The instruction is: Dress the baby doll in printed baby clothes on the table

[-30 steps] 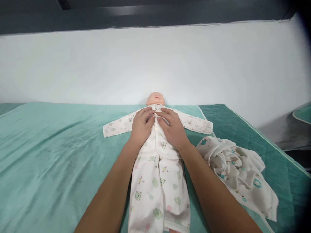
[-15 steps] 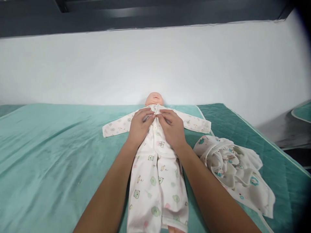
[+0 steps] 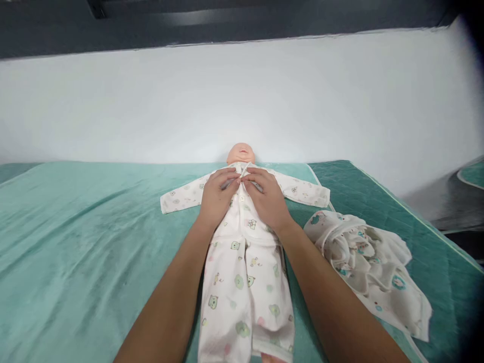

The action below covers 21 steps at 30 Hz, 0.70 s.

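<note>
A baby doll (image 3: pixel 241 153) lies on its back, head toward the wall. It wears a white printed shirt (image 3: pixel 249 222) and matching pants (image 3: pixel 230 297), with both sleeves spread out sideways. My left hand (image 3: pixel 219 191) pinches the shirt's front edge at the chest. Right beside it, my right hand (image 3: pixel 264 194) pinches the opposite front edge, the fingertips of both hands nearly touching. Just below the fingers a small button (image 3: pixel 242 198) shows on the shirt front. What lies exactly between the fingertips is hidden.
A crumpled white printed baby garment (image 3: pixel 372 262) lies to the right of the doll. Green bedding (image 3: pixel 94 242) covers the bed, with a darker quilted part (image 3: pixel 378 201) at the right. Behind stands a white wall (image 3: pixel 242 96), with a dark beam (image 3: pixel 242 20) above.
My right fingers have shifted slightly at the shirt front, and the collar flap above them now stands narrower. The doll and the crumpled garment stay in place.
</note>
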Tool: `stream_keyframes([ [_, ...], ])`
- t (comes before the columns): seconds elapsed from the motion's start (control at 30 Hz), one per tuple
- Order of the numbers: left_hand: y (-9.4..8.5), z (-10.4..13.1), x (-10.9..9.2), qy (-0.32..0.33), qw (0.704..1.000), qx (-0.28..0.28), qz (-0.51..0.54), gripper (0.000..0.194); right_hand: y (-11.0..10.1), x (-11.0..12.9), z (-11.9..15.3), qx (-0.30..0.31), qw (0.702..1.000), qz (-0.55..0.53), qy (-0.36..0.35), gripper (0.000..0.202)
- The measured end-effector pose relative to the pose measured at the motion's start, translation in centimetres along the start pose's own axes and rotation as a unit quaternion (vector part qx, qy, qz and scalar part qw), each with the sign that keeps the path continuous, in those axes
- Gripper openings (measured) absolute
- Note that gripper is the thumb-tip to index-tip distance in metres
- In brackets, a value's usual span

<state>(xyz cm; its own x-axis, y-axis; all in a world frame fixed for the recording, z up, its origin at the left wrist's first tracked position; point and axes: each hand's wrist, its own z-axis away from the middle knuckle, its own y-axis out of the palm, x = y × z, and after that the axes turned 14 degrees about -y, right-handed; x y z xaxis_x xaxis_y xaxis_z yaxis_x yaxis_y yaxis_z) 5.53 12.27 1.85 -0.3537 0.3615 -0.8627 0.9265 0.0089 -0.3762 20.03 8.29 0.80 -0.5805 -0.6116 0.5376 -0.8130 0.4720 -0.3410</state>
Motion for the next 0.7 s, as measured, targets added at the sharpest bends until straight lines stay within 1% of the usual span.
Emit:
stream_keyframes([
  [0.1,0.02,-0.04,-0.02,0.001,1.0,-0.001,0.002,0.015,0.14,-0.04,0.12,-0.045,0.999,-0.019,0.008,0.021],
  [0.17,0.05,-0.05,-0.03,0.002,1.0,-0.002,0.004,0.015,0.19,-0.05,0.19,-0.059,0.998,-0.019,0.012,0.022],
  [0.37,0.09,-0.06,0.03,0.0,1.0,0.002,0.013,0.016,0.1,-0.05,0.14,-0.039,0.999,0.007,-0.008,0.02],
  [0.5,0.05,-0.11,0.11,0.003,1.0,0.012,0.014,0.018,0.01,-0.04,0.05,-0.006,0.999,0.022,-0.031,0.02],
  [0.6,0.02,-0.14,0.16,0.008,1.0,0.015,0.012,0.019,0.01,-0.18,0.02,0.011,0.999,0.037,-0.036,0.022],
  [0.7,-0.01,-0.17,0.2,0.019,1.0,0.018,0.005,0.021,-0.03,-0.42,-0.01,0.043,0.997,0.05,-0.041,0.024],
])
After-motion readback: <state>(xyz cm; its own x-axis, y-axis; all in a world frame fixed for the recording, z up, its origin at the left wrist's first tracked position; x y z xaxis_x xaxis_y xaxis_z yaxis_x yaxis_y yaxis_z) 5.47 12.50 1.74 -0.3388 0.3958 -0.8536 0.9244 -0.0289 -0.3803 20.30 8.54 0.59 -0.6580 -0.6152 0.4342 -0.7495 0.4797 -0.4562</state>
